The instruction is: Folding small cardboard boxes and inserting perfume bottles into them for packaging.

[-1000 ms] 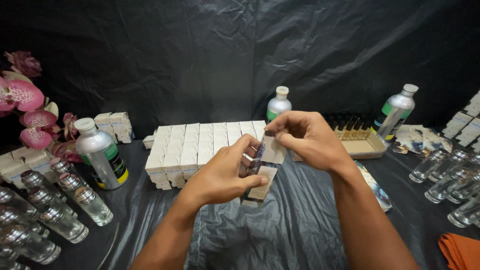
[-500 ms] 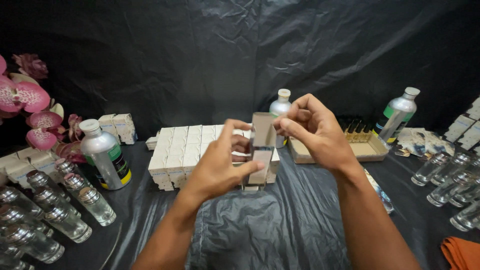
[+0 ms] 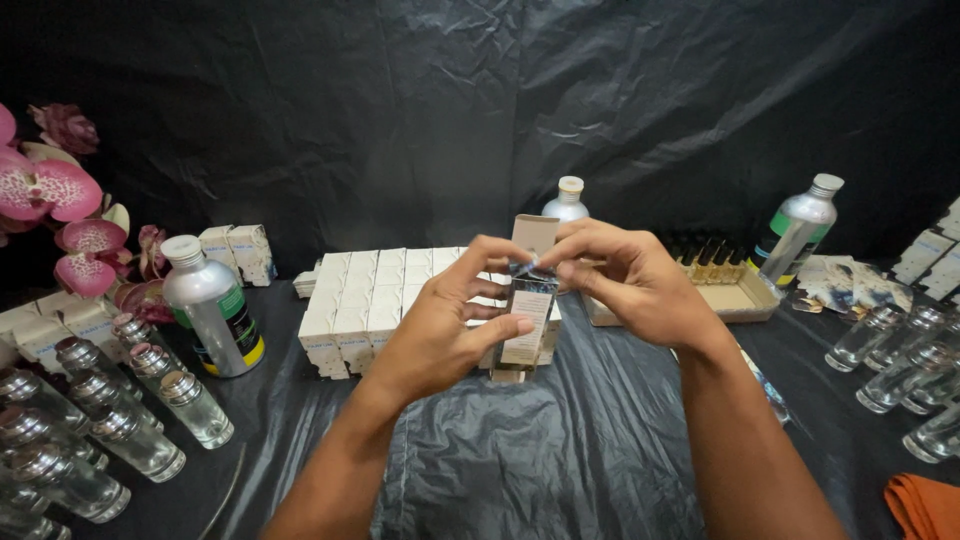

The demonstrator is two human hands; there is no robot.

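My left hand [image 3: 445,330] grips a small upright carton [image 3: 526,320] with a shiny dark face and a pale label, thumb across its front. Its top flap [image 3: 534,233] stands open. My right hand [image 3: 625,278] pinches the carton's upper edge with the fingertips, just below the flap. Both hands are held above black plastic sheeting [image 3: 520,450], in front of a block of several white cartons [image 3: 360,300] standing in rows.
Several clear glass bottles with silver caps [image 3: 100,415] lie at the left, more [image 3: 900,365] at the right. Silver bottles with green labels stand at left [image 3: 208,310], back [image 3: 566,200] and right [image 3: 797,230]. A cardboard tray [image 3: 735,298], pink flowers [image 3: 50,200] and orange cloth [image 3: 925,505] lie around.
The carton has turned from tilted to upright. My right hand moved from the raised flap down to the carton's top edge, and the flap now stands free above.
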